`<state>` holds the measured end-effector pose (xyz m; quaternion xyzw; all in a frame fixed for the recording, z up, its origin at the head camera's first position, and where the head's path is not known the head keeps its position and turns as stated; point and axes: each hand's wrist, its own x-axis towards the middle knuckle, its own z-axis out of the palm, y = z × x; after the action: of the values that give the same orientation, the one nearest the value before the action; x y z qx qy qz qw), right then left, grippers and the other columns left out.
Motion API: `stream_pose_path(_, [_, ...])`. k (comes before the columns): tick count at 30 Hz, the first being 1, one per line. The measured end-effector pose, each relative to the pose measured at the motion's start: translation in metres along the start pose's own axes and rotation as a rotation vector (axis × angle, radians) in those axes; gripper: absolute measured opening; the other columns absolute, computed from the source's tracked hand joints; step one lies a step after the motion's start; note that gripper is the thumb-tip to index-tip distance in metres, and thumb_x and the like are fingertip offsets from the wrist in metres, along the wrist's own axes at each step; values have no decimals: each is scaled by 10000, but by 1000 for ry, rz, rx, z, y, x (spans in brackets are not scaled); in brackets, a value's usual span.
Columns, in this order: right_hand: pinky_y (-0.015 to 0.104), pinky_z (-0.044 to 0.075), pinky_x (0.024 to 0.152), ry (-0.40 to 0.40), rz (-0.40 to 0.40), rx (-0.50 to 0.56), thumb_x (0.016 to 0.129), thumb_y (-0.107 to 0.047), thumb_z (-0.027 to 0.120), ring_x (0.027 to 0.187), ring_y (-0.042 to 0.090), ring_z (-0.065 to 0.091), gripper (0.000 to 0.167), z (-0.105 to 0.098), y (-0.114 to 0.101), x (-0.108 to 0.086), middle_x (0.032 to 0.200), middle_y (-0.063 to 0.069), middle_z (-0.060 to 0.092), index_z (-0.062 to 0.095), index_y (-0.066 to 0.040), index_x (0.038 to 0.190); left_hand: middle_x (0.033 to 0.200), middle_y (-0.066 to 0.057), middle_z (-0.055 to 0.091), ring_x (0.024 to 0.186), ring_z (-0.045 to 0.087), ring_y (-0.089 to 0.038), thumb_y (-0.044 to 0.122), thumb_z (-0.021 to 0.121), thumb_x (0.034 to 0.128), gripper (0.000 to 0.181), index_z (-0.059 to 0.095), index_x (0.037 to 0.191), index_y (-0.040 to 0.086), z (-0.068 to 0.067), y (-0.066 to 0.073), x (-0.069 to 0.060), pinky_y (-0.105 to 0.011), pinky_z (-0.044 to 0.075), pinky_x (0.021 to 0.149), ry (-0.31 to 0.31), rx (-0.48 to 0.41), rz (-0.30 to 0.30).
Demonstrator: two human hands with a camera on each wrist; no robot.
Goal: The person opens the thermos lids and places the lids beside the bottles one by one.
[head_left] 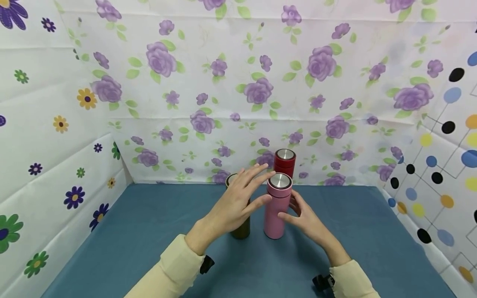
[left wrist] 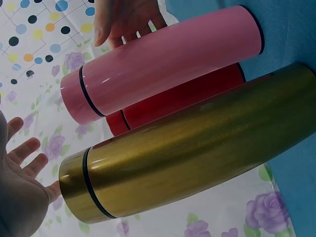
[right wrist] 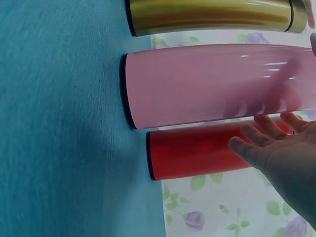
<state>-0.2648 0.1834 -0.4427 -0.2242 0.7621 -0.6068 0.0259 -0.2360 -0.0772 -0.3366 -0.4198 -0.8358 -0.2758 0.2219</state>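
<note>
A pink thermos bottle (head_left: 274,217) with a silver-topped lid stands upright between my hands. My left hand (head_left: 232,203) has its fingers stretched toward the pink lid and passes in front of an olive-gold thermos bottle (head_left: 242,229), hiding much of it. In the left wrist view a fingertip of that hand lies close to the olive-gold lid (left wrist: 74,185); contact cannot be told. My right hand (head_left: 308,219) is spread at the pink bottle's right side, its fingers partly behind it. A red thermos bottle (head_left: 284,166) stands behind, mostly hidden by the pink one.
A blue-green cloth (head_left: 164,231) covers the table. White flowered sheeting (head_left: 231,82) rises at the back, with a daisy-patterned sheet (head_left: 44,145) on the left and a dotted one (head_left: 436,153) on the right. Small black cameras (head_left: 206,264) sit at both wrists.
</note>
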Motion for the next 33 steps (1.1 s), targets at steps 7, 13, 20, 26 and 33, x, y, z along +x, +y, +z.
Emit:
stream_pose_path(7, [690, 304, 1158, -22, -29, 19, 1010, -212, 706, 1499, 342, 364, 772, 8, 3, 4, 1613, 21, 387, 265, -326, 1634, 1673, -39, 330, 1561, 264, -239, 628, 312, 1076, 669, 404, 1612, 238, 5, 0, -1, -570, 156, 1265, -12, 15, 6])
stream_pose_path(13, [606, 409, 1107, 15, -35, 14, 994, -199, 724, 1385, 289, 493, 712, 16, 4, 2, 1539, 18, 472, 347, -277, 1592, 1674, -69, 328, 1570, 248, -233, 585, 333, 1092, 641, 389, 1621, 227, 12, 0, -2, -593, 177, 1254, -19, 39, 42])
stream_pose_path(20, [398, 550, 978, 71, -58, -6, 999, -177, 731, 1235, 289, 617, 661, 21, 5, 7, 1432, 94, 564, 386, -183, 1564, 1677, -62, 328, 1568, 262, -246, 523, 436, 1098, 610, 391, 1621, 212, 15, 0, 0, -554, 160, 1268, -1, 86, 67])
stream_pose_path(26, [319, 567, 942, 128, -96, -35, 962, -132, 770, 1179, 261, 656, 629, 20, 3, 9, 1373, 118, 619, 464, -123, 1512, 1682, -64, 320, 1571, 254, -245, 448, 530, 1087, 595, 402, 1615, 206, 13, 1, 5, -551, 155, 1270, -5, 112, 74])
stream_pose_path(33, [347, 571, 949, 120, -80, -47, 952, -180, 787, 1188, 259, 656, 633, 19, -9, 2, 1375, 64, 628, 489, -182, 1510, 1683, -63, 317, 1574, 245, -233, 528, 413, 1103, 608, 409, 1611, 193, 8, 3, 5, -537, 139, 1276, -1, 94, 72])
